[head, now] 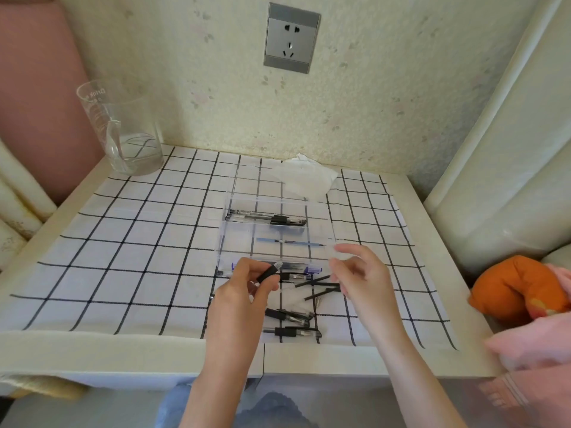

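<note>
Pinching black pen part [269,272] in left hand [244,291], right hand [361,276] grip round clear piece [336,251].

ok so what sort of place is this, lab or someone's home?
Most likely a home, perhaps a bedroom corner: a checked cloth on a small table, patterned wallpaper round a wall socket, a glass water jug. The left hand holds a black pen piece, the right hand a clear piece.

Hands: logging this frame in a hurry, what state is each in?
Left hand: closed on a black pen part.
Right hand: pinching a clear piece, too blurred to name.
</note>
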Available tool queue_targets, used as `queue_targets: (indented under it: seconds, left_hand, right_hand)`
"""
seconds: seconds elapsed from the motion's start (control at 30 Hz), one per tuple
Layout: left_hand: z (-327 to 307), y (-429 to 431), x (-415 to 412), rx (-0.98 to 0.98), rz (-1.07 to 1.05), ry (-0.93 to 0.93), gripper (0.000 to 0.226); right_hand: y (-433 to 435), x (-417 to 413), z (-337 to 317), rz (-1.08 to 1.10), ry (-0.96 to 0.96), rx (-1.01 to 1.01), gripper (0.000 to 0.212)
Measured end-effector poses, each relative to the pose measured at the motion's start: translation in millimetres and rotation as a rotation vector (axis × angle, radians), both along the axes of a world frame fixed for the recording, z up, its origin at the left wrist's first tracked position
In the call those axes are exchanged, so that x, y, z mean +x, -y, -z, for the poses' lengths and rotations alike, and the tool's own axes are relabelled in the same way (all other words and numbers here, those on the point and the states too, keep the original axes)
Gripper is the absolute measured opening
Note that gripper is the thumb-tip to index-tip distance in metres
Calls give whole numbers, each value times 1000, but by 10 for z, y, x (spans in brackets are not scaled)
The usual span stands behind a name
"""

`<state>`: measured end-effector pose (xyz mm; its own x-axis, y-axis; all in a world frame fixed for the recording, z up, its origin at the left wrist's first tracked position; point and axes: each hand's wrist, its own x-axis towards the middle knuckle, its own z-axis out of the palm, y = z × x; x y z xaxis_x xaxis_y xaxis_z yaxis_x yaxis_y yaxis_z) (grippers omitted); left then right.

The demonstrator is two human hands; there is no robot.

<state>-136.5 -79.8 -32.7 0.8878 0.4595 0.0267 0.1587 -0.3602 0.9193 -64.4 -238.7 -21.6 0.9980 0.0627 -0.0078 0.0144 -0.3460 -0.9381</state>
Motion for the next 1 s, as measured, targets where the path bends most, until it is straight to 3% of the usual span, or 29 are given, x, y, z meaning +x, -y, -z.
queue_targets:
  seconds: [0.23, 0.33, 0.47, 0.77, 0.9, 1.0]
  left_hand:
    - [18, 15, 30, -14, -11, 12, 10]
    - [20, 7, 34, -13, 0, 12, 10]
    - [40, -5, 36, -19, 7, 10, 9]
    - [56, 0, 46, -21, 10, 12, 10]
    - [56, -4, 43, -30, 16, 12, 10]
    - [69, -8, 45, -41, 19, 19, 10]
  right_hand:
    - [-504, 510, -114, -383, 253, -664, 20]
    - [-626, 657, -93, -444, 329, -996, 21]
    - [-670, 715, -33, -464, 375, -1199, 17]
    - [-623, 763, -60, -607, 406, -1148, 16]
    - [-553, 668, -165, -562, 607, -971, 10]
    - [-517, 557, -289, -419, 562, -703, 8]
